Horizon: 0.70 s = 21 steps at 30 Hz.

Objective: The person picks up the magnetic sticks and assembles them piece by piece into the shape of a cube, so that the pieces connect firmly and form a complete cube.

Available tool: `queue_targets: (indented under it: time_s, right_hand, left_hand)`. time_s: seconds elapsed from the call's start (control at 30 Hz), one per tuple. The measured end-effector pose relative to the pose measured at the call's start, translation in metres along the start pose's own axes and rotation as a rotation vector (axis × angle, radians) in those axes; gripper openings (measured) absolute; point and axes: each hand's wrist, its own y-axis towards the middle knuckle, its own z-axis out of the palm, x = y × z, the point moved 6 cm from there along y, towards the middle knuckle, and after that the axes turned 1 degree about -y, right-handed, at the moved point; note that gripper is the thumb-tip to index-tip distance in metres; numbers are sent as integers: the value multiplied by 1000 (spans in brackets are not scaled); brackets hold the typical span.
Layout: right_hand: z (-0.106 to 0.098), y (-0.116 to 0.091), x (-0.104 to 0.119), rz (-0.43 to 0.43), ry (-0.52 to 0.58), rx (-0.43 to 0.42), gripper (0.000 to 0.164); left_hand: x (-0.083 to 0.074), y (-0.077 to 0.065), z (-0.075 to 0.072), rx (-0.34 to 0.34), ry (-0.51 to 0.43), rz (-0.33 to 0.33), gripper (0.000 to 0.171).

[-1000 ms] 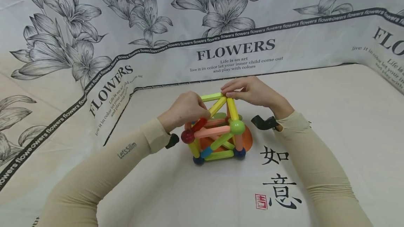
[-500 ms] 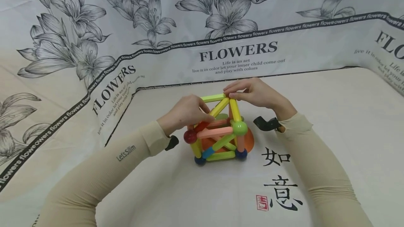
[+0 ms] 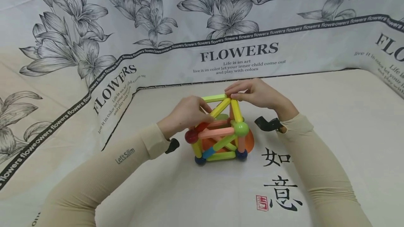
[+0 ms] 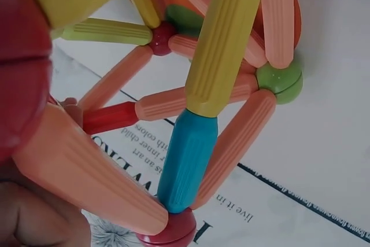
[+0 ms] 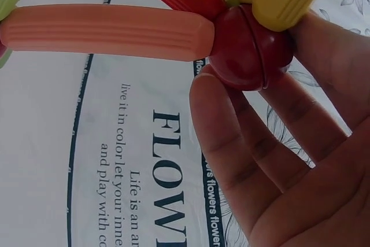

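Note:
A house-shaped frame of colourful toy building sticks and balls stands on the table; a salmon stick (image 3: pixel 217 132) and a green ball (image 3: pixel 241 129) are on its near side. My left hand (image 3: pixel 187 113) pinches the frame's upper left part, its thumb by the red stick (image 3: pixel 202 126) below a yellow stick (image 3: pixel 221 108). My right hand (image 3: pixel 262 94) holds the peak. In the right wrist view, its thumb and fingertips sit around a red ball (image 5: pixel 243 50), where several sticks meet. The left wrist view shows a blue stick (image 4: pixel 188 160) joined end to end with a yellow one.
An orange curved piece (image 3: pixel 250 143) is at the frame's right side. A white cloth (image 3: pixel 157 192) with black characters (image 3: pixel 281 195) covers the table. Behind rises a flower-printed cloth (image 3: pixel 240 60). A black wrist mount (image 3: pixel 266 123) is on the right wrist.
The left thumb and fingers have shifted slightly along the red stick, uncovering less of it at first glance than before. The right hand stays at the peak. The head view has shifted a little.

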Motion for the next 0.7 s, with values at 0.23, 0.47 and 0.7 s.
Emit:
queue_targets:
  time_s: [0.23, 0.47, 0.7]
  right_hand:
    - [-1, -1, -1, 30, 1, -17, 27]
    - [-3, 3, 4, 34, -45, -15, 27]
    - [-2, -1, -2, 86, -8, -20, 25]
  left_hand:
    - [12, -15, -16, -53, -20, 60, 40]
    - [34, -68, -12, -100, 119, 311, 66]
    - [32, -78, 15, -270, 245, 389, 55]
